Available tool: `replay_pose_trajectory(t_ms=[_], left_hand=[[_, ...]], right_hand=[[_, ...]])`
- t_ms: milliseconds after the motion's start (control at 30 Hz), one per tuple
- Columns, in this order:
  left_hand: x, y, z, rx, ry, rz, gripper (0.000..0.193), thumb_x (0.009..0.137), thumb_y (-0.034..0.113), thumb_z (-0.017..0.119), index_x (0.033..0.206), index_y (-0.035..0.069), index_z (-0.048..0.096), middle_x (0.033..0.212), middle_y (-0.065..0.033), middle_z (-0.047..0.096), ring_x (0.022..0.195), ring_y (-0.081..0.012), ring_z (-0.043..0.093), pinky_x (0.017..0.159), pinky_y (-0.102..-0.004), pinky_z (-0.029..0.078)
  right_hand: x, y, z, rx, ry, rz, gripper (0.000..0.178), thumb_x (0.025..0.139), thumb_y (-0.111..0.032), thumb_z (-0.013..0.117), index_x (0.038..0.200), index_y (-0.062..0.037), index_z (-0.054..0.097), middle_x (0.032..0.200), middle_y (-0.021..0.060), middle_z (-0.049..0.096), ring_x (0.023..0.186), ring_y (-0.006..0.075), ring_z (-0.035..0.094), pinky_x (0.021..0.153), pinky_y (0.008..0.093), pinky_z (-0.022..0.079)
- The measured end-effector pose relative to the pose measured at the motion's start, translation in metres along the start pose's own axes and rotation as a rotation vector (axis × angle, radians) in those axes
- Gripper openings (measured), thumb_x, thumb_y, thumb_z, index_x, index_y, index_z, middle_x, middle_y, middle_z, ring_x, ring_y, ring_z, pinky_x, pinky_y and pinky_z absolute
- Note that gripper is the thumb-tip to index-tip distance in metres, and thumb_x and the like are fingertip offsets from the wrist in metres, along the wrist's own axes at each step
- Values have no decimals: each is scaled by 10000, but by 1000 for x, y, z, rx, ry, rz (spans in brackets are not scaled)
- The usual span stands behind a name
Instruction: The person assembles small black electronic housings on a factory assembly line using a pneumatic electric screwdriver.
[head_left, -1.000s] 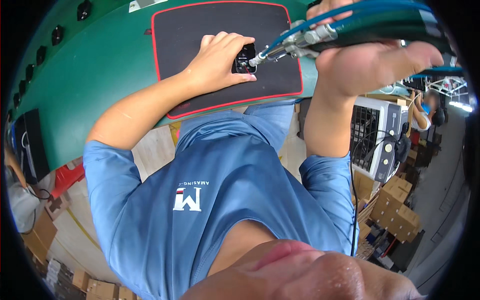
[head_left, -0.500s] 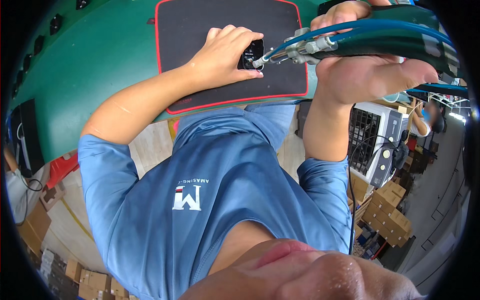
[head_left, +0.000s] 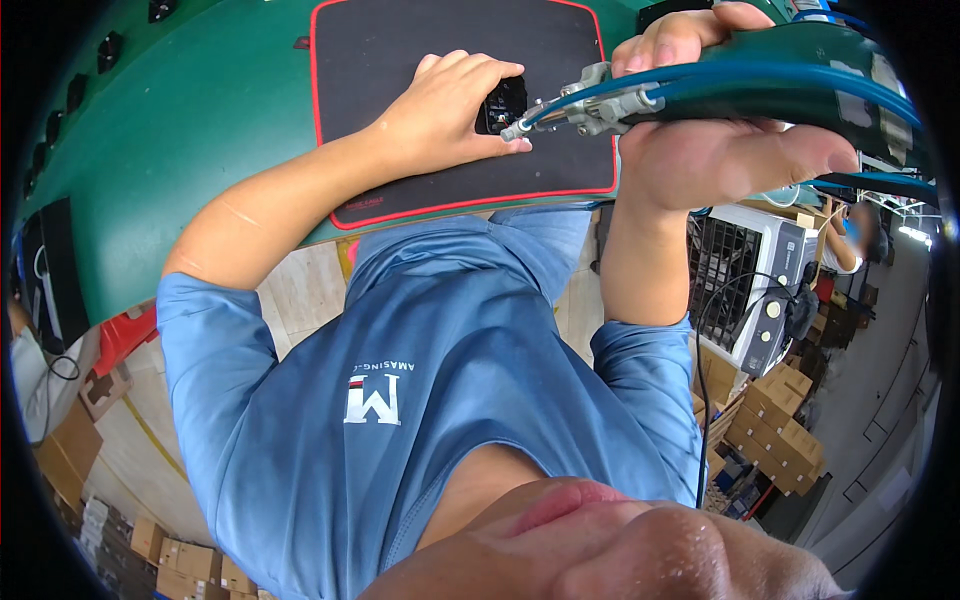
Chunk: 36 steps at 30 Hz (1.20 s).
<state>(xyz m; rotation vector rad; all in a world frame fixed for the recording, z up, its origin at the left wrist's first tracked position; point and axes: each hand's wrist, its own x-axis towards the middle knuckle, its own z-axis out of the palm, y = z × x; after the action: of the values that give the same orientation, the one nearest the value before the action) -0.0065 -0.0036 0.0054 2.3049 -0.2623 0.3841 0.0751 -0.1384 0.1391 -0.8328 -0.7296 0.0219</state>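
A small black device housing [head_left: 505,103] with parts showing inside lies on the black mat, between the thumb and fingers of my left hand [head_left: 450,105]. My right hand [head_left: 705,160] is wrapped round a dark green power screwdriver [head_left: 765,85] with a metal front end and blue hoses, its thumb stretched along the tool's near side. The screwdriver's tip [head_left: 513,131] is at the near edge of the housing, close to my left thumb. Whether the tip touches the housing, I cannot tell.
The red-edged black mat [head_left: 400,40] lies on a green tabletop [head_left: 220,110]. Small black parts [head_left: 111,48] stand along the table's far left edge. To the right are a white and grey machine [head_left: 765,280], stacked cardboard boxes [head_left: 775,425] and another person [head_left: 845,240].
My right hand and the screwdriver have shifted slightly left and toward me, and the tool is tilted a little differently. My left hand keeps the housing in nearly the same place.
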Motion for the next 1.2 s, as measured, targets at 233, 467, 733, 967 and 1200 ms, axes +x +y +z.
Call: replay_pose_trajectory(t_ms=[233,467,733,967,1200], left_hand=[[-1,1,1,54,-55,11,755,780,435,854,1372,72,558,1234,-95,625,1136,-289,568,992,-434,359],[-3,-3,7,-4,46,65,718,750,428,883,1298,96,559,1139,-60,611,1075,-282,547,951,-414,351],[-5,-2,7,33,44,80,736,756,449,875,1311,92,550,1133,-91,615,1045,-301,539,926,-437,373],[-3,-2,7,3,30,61,824,762,440,874,1431,117,520,1137,-86,618,1054,-301,538,945,-440,373],[-4,-3,4,-21,19,39,756,781,445,863,1396,123,562,1146,-89,622,1098,-303,544,964,-434,370]], right_hand=[[24,-22,23,-232,-75,-10,899,990,-799,258,1177,18,581,654,80,607,504,142,584,447,245,496],[29,-26,40,-128,-182,-121,898,1014,-759,248,1164,56,591,640,73,604,483,117,571,435,241,503],[16,0,22,-338,-56,-148,922,1001,-782,234,1165,50,596,639,87,603,478,124,573,444,243,512],[9,-5,26,-295,-53,-47,945,993,-797,216,1179,56,577,639,92,599,498,131,595,480,241,539],[2,1,33,-271,89,-4,933,970,-829,202,1111,10,584,609,73,573,475,147,561,448,252,496]])
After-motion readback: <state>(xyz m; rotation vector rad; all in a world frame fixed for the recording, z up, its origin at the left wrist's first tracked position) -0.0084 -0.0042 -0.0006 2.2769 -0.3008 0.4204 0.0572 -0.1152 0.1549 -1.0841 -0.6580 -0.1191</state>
